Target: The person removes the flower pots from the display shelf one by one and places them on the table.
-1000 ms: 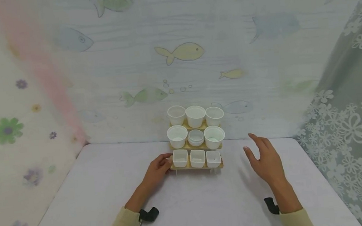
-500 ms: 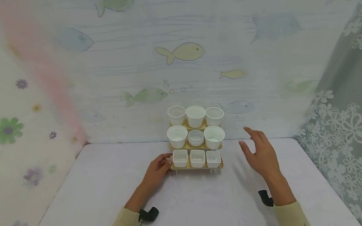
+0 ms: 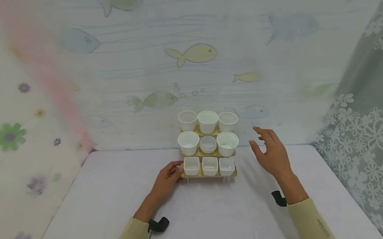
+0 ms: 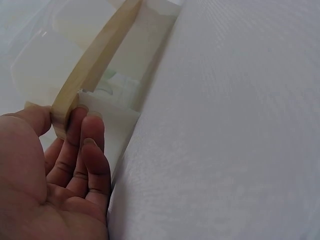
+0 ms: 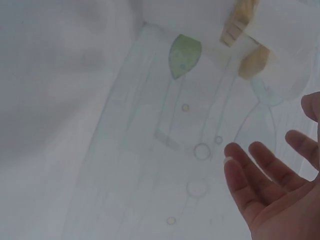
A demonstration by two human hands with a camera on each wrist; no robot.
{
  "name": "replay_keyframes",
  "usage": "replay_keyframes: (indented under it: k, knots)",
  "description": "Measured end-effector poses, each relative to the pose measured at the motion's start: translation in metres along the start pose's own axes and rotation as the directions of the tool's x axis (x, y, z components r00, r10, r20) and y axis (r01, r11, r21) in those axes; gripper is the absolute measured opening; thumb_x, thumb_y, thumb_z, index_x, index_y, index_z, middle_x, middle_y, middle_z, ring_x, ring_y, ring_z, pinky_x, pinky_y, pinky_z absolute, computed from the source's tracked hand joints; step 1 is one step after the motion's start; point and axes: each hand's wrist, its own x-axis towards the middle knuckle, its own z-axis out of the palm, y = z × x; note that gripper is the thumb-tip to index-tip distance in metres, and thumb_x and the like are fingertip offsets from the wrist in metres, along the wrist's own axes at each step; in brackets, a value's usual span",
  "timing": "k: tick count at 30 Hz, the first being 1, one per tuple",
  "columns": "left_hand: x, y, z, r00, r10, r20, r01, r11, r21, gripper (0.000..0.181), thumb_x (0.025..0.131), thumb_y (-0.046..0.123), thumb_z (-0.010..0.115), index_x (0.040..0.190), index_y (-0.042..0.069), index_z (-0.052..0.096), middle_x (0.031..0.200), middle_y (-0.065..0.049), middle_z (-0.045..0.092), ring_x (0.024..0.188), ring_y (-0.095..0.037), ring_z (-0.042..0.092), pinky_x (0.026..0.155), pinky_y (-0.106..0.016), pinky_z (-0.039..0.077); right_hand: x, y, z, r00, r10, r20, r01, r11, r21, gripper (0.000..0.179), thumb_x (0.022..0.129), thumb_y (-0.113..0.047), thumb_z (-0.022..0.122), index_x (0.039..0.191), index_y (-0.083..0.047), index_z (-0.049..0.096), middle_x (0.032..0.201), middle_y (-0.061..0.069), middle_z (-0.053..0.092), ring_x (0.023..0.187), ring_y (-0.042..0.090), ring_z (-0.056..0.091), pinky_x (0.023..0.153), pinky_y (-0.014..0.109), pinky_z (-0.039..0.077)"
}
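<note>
A three-tier stand with light wooden shelves [image 3: 201,170] sits on the white cloth, each tier bearing white cups. Along the lowest tier stand squarish cups [image 3: 192,167]. The upper tiers hold round cups [image 3: 208,123], with a smaller round jar [image 3: 208,145] in the middle of the second one. My left hand [image 3: 164,182] pinches the left end of the lowest shelf. In the left wrist view its thumb is on one face of the wooden board [image 4: 92,62], with fingers behind. My right hand [image 3: 272,154] is raised to the right of the stand, fingers spread and loosely bent, holding nothing.
The cloth-covered table [image 3: 217,219] ends at a wall [image 3: 133,75] printed with fish, close behind the stand. A flower-patterned curtain [image 3: 382,156] hangs on the right. A flowered panel [image 3: 19,180] borders the table's left.
My right hand has moved left and farther away, closer to the stand's upper tiers. The left hand keeps its grip on the shelf, and the view has shifted slightly.
</note>
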Motion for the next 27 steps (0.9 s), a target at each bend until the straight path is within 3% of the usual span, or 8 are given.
replay_keyframes:
  k: [7,16,27]
  knots:
    - [0.0,-0.001,0.0,1.0,0.009,0.008,-0.008,1.0,-0.013,0.039,0.109,0.025,0.062,0.144,0.007,0.06,0.096,-0.011,0.073,0.089,-0.027,0.07,0.08,-0.03,0.056,0.019,-0.001,0.002,0.998,-0.059,0.036,0.058,0.998,0.028,0.047,0.101,-0.016,0.072,0.146,-0.008,0.059,0.137,0.018,0.061,0.113,0.038,0.068,0.09,0.056,0.058]
    - [0.0,0.0,0.001,1.0,0.002,-0.002,-0.002,1.0,-0.008,0.036,0.109,0.026,0.063,0.143,0.012,0.062,0.095,-0.009,0.072,0.086,-0.022,0.068,0.078,-0.029,0.056,0.049,-0.011,-0.003,0.988,-0.124,0.095,0.122,0.992,0.027,0.057,0.1,-0.017,0.074,0.152,-0.011,0.051,0.142,0.022,0.053,0.114,0.039,0.068,0.093,0.055,0.058]
    - [0.0,-0.005,0.0,0.999,0.037,-0.013,-0.037,0.999,0.0,0.035,0.109,0.026,0.063,0.141,0.013,0.063,0.093,-0.009,0.072,0.083,-0.023,0.07,0.076,-0.03,0.058,0.078,-0.011,0.0,0.972,-0.149,0.182,0.135,0.987,0.09,0.048,0.1,-0.021,0.076,0.143,-0.009,0.059,0.14,0.021,0.055,0.113,0.039,0.07,0.092,0.056,0.058]
